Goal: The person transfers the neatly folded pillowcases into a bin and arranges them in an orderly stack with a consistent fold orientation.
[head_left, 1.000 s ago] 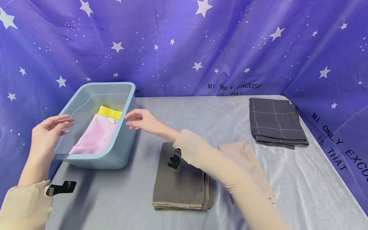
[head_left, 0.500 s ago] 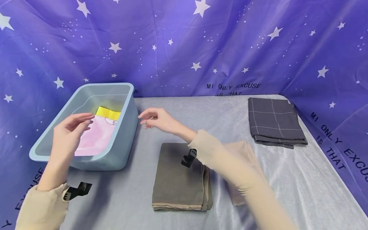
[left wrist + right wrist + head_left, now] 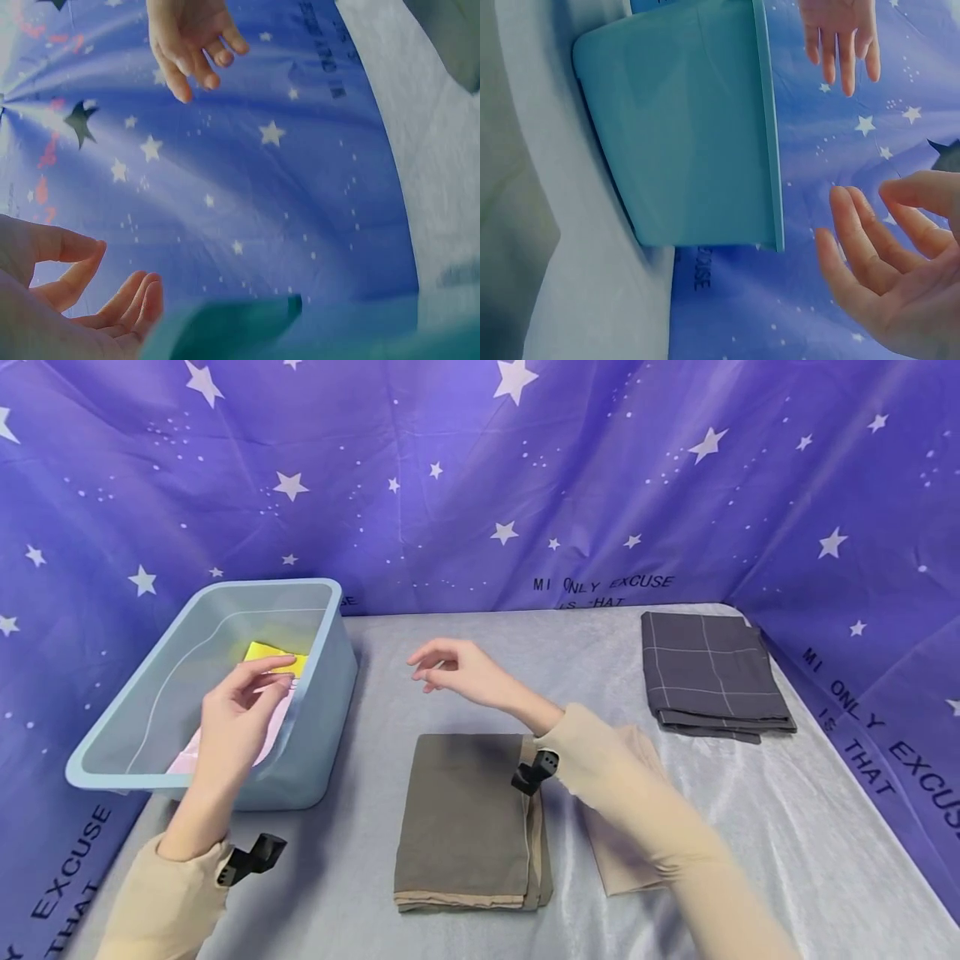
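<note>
My left hand (image 3: 243, 706) hovers over the near right part of a blue plastic bin (image 3: 341, 693), its fingers loosely bent around nothing. Inside the bin lies a pink folded cloth (image 3: 273, 739) with a yellow cloth part (image 3: 258, 652) at its far end; the hand hides much of the pink. To the right of the bin, my right hand (image 3: 468, 672) hangs above the table with relaxed, empty fingers. Below it lies a folded grey-brown cloth (image 3: 465, 818). In the right wrist view the bin's outer wall (image 3: 682, 135) stands apart from the right hand (image 3: 892, 262).
A beige folded cloth (image 3: 618, 860) lies partly beneath the right forearm. At the table's far right is a dark grey checked folded cloth (image 3: 708, 668). The grey-white covered table (image 3: 780, 827) meets a purple starry curtain (image 3: 450, 543) at the back and sides.
Both hands have moved to the right, the left from the bin's left side across to its right part, the right away from the bin's rim. The cloths stay in place.
</note>
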{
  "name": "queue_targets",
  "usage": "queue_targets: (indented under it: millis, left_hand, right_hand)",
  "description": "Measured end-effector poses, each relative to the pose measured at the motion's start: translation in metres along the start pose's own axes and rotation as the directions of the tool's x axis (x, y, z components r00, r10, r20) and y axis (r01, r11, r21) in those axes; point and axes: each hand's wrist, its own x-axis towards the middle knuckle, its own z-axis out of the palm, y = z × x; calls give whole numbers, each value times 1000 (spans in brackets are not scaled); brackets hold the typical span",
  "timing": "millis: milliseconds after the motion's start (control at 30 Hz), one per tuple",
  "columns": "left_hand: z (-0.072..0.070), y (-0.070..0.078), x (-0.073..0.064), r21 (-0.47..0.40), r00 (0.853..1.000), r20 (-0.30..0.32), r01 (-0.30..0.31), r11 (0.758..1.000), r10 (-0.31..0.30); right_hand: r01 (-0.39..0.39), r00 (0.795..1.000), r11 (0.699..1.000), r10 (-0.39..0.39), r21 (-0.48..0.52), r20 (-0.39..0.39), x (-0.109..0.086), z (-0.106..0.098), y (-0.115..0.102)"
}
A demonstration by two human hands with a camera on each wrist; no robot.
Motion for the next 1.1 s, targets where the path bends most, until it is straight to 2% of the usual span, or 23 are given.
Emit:
queue_targets:
  millis: [167,367,467,567,767,967,1100]
  left_hand:
    - [17,5,-4,-99,999,26,-30,995,33]
    - [37,11,-8,-184,994,62,-74,980,86]
    - [47,12,-8,-203,992,84,-75,976,93]
    - [58,11,-7,-186,987,117,-83,979,106]
    - [83,8,-4,-186,969,204,-103,977,141]
    - [112,10,-3,-202,943,298,-87,976,146]
    - [132,10,-4,-232,933,329,-70,970,146]
  right_hand:
    - [1,1000,999,-3,-54,-26,-13,-13,1]
    - [-12,998,997,8,-75,-62,-31,-31,4]
    - [-17,997,997,11,-80,-78,-39,-40,6]
    - [-21,996,997,14,-79,-92,-48,-49,7]
    - [-62,991,989,45,-135,-127,-68,-64,7]
    - [-110,983,979,81,-174,-167,-90,-84,14]
    - [-146,973,969,103,-199,-208,-105,-96,19]
